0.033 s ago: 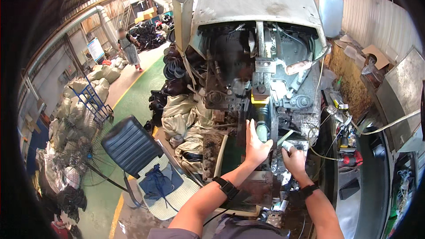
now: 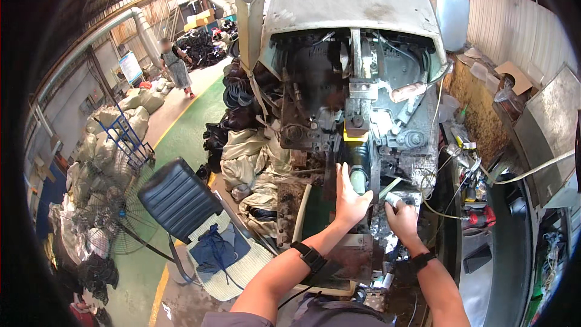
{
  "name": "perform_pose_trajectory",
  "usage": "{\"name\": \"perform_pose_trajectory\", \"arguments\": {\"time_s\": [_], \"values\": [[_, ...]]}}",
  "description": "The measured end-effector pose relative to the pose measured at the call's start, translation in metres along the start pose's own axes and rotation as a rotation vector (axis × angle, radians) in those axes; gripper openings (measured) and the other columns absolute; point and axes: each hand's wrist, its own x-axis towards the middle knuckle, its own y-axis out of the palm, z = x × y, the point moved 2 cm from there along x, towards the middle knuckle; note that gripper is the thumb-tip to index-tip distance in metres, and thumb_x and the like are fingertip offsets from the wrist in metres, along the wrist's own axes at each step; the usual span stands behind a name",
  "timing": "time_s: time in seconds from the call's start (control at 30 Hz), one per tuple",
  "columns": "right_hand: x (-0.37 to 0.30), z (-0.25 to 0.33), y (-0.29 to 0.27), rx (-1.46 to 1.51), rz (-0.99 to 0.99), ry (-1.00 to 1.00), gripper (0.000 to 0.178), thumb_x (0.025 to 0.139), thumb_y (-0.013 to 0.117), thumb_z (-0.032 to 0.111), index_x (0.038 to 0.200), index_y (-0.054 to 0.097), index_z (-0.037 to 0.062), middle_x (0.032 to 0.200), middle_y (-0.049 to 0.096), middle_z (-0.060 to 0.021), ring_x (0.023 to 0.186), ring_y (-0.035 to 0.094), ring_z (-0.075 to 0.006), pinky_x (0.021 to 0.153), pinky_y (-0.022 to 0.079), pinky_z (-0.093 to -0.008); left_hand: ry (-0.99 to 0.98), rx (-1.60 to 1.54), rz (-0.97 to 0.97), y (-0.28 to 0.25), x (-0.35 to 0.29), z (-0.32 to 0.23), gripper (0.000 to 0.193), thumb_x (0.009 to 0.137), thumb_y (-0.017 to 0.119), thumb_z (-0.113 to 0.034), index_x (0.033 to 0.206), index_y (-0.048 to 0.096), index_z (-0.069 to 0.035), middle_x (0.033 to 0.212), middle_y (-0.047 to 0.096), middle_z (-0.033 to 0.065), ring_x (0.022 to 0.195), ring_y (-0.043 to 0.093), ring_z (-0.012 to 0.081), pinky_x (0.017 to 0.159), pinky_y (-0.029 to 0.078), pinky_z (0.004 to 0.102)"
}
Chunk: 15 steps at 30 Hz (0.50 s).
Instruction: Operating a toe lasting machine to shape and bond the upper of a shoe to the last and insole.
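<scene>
My left hand [image 2: 352, 202] lies along the left side of a dark cylindrical part with a pale green end [image 2: 358, 180]. Its fingers are stretched out and the thumb stands apart on the right of the green end. To the right, my right hand [image 2: 403, 218] is closed round a short pale object [image 2: 393, 198], whose kind I cannot make out. A pale strip [image 2: 390, 187] slants just beyond it. Above the cylinder sits a yellow collar [image 2: 355, 135], mounted in a large grey machine [image 2: 357, 0] with an open, oily front.
A black padded chair [image 2: 181, 198] with a blue cloth on its seat stands at left, beside a floor fan [image 2: 121, 213]. Pale sacks [image 2: 245, 160] lie against the machine. Tools and a red power tool [image 2: 481, 218] fill the right bench. A person [image 2: 175, 66] stands far left.
</scene>
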Motion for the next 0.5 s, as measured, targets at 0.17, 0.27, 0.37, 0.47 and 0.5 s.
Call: {"name": "perform_pose_trajectory", "arguments": {"time_s": [0.17, 0.27, 0.37, 0.47, 0.5], "values": [[0.001, -0.011, 0.001, -0.048, 0.011, -0.009, 0.025, 0.087, 0.075, 0.027, 0.088, 0.076, 0.0014, 0.063, 0.067, -0.0180, 0.059, 0.068, -0.0364, 0.059, 0.054, -0.0464, 0.052, -0.007, 0.010, 0.004, 0.001, 0.001, 0.104, 0.077, 0.080, -0.008, 0.158, 0.016, 0.006, 0.165, 0.017, 0.0314, 0.155, 0.020, 0.0380, 0.125, 0.019, 0.0412], [0.002, -0.004, 0.005, -0.031, -0.009, 0.011, 0.028, 0.087, 0.075, 0.028, 0.086, 0.075, 0.0003, 0.063, 0.066, -0.0187, 0.059, 0.068, -0.0369, 0.058, 0.053, -0.0464, 0.076, -0.082, -0.010, 0.003, 0.003, 0.013, 0.104, 0.077, 0.078, 0.001, 0.158, 0.014, 0.007, 0.166, 0.015, 0.0281, 0.155, 0.018, 0.0316, 0.125, 0.017, 0.0384], [0.004, 0.003, 0.000, -0.063, -0.031, -0.015, 0.031, 0.088, 0.076, 0.028, 0.079, 0.072, -0.0011, 0.064, 0.066, -0.0204, 0.060, 0.068, -0.0386, 0.059, 0.053, -0.0468, 0.064, -0.118, -0.004, 0.004, 0.005, 0.012, 0.102, 0.079, 0.077, -0.010, 0.158, 0.015, 0.006, 0.163, 0.017, 0.0341, 0.154, 0.019, 0.0430, 0.126, 0.018, 0.0443], [0.005, 0.001, -0.004, -0.044, -0.028, 0.014, 0.030, 0.088, 0.075, 0.028, 0.080, 0.072, -0.0008, 0.068, 0.067, -0.0211, 0.063, 0.068, -0.0389, 0.059, 0.053, -0.0469, 0.049, -0.010, 0.036, 0.002, 0.005, 0.002, 0.104, 0.078, 0.080, -0.006, 0.158, 0.015, 0.007, 0.163, 0.020, 0.0307, 0.154, 0.021, 0.0364, 0.125, 0.017, 0.0408], [0.005, 0.001, -0.006, -0.050, 0.091, 0.108, 0.027, 0.092, 0.069, 0.031, 0.098, 0.077, 0.0056, 0.080, 0.071, -0.0222, 0.075, 0.069, -0.0433, 0.075, 0.056, -0.0508, 0.048, -0.005, 0.041, 0.001, 0.004, 0.002, 0.104, 0.078, 0.080, -0.008, 0.158, 0.015, 0.006, 0.163, 0.020, 0.0309, 0.154, 0.021, 0.0375, 0.125, 0.017, 0.0419]]}}
